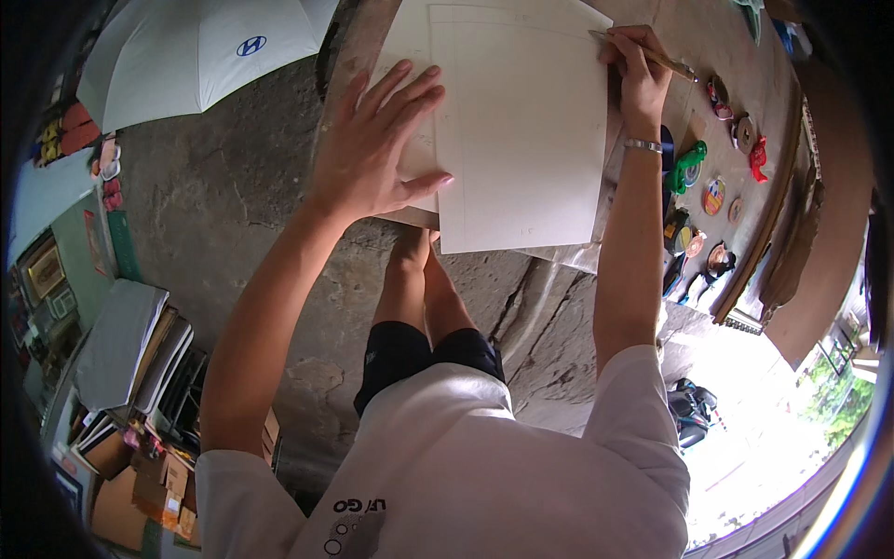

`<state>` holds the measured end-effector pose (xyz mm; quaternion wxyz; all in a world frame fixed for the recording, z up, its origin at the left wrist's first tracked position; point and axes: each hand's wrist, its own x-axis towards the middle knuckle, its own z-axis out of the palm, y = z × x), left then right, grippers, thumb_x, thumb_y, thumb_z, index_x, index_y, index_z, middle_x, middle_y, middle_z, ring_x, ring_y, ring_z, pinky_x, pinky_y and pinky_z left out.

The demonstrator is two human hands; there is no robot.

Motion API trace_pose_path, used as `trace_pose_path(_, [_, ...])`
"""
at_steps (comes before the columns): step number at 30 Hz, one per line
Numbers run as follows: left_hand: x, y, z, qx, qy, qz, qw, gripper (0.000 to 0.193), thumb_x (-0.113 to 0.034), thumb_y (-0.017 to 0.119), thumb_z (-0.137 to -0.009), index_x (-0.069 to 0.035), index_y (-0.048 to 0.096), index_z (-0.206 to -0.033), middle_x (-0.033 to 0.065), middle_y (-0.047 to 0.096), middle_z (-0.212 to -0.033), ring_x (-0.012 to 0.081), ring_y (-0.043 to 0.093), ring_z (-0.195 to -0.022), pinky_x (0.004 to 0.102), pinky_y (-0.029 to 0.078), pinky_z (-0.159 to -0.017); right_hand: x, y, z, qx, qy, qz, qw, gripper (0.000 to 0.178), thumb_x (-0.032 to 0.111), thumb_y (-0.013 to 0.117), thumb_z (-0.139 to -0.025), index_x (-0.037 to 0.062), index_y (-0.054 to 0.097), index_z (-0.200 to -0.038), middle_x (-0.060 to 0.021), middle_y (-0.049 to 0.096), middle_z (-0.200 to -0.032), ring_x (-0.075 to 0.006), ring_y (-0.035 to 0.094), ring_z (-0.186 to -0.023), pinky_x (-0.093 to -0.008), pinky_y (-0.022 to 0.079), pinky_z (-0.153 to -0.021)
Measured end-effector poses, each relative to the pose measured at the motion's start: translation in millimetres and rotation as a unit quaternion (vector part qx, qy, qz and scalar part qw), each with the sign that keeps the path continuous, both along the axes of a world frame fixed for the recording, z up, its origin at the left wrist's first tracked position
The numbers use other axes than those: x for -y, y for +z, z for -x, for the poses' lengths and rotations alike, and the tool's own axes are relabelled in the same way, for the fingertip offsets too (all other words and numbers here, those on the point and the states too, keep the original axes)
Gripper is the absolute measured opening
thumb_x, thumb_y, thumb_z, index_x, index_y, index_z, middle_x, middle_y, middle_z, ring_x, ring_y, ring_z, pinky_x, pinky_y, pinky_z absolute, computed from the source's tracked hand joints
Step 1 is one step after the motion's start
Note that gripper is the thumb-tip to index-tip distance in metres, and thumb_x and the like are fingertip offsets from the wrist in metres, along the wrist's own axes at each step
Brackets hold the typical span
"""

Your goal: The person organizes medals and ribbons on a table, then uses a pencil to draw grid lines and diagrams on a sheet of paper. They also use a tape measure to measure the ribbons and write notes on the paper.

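A large white sheet of board (521,140) lies on top of another white sheet (402,51), both on a low work surface. Faint pencil lines and small marks show along the upper sheet's edges. Flat with its fingers spread, my left hand (377,149) presses across the left edge of the upper sheet and the sheet below. At the upper right corner, my right hand (641,84) is closed around a slim brown pen-like tool (672,65). Its pale pointed tip rests at or just above the sheet's edge; contact cannot be made out.
Right of the sheets, rolls of tape (713,196), a green item (687,166) and a red item (759,158) lie on a brown board. A white umbrella (205,65) stands open at the upper left. Stacked panels (121,345) and cardboard boxes (140,494) fill the lower left.
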<state>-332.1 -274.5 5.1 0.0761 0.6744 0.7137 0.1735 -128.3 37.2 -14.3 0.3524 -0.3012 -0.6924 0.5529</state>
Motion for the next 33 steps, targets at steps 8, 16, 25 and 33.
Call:
trace_pose_path(8, [-2.2, 0.1, 0.1, 0.008, -0.003, -0.009, 1.0, 0.092, -0.063, 0.076, -0.078, -0.016, 0.044, -0.149, 0.0038, 0.041, -0.159, 0.0278, 0.034, -0.149, 0.056, 0.023, -0.123, 24.1, 1.5, -13.6, 0.025, -0.032, 0.019, 0.999, 0.008, 0.004, 0.06, -0.093, -0.0013, 0.065, -0.09, -0.0035, 0.064, -0.073, -0.0095, 0.059, -0.067, -0.0238, 0.046, -0.062])
trace_pose_path(16, [-2.2, 0.1, 0.0, 0.001, -0.006, -0.008, 1.0, 0.096, -0.065, 0.075, -0.078, -0.016, 0.04, -0.153, 0.0041, 0.041, -0.16, 0.0307, 0.034, -0.149, 0.0611, 0.025, -0.12, 150.6, 16.6, -117.3, 0.096, -0.058, 0.08, 0.99, 0.008, 0.006, 0.059, -0.09, -0.0002, 0.063, -0.086, -0.0017, 0.061, -0.07, -0.0074, 0.053, -0.058, -0.0239, 0.042, -0.052])
trace_pose_path(25, [-1.3, -2.0, 0.1, -0.008, -0.008, -0.021, 1.0, 0.093, -0.065, 0.073, -0.08, -0.014, 0.043, -0.151, 0.0047, 0.041, -0.159, 0.0316, 0.036, -0.148, 0.0598, 0.026, -0.12, 276.5, 49.5, -150.2, 0.111, -0.141, 0.121, 0.976, 0.01, 0.002, 0.061, -0.078, -0.0026, 0.067, -0.084, -0.0081, 0.066, -0.073, -0.0168, 0.06, -0.061, -0.0288, 0.047, -0.06])
trace_pose_path(33, [-4.9, 2.8, -1.2, -0.009, -0.005, -0.027, 1.0, 0.088, -0.064, 0.074, -0.078, -0.015, 0.048, -0.147, 0.0015, 0.045, -0.157, 0.0262, 0.037, -0.148, 0.0557, 0.026, -0.12, 306.9, 24.3, -36.7, 0.102, -0.058, -0.114, 0.987, 0.026, -0.001, 0.071, -0.071, 0.0062, 0.062, -0.095, -0.0054, 0.062, -0.074, -0.0244, 0.059, -0.063, -0.0362, 0.042, -0.063])
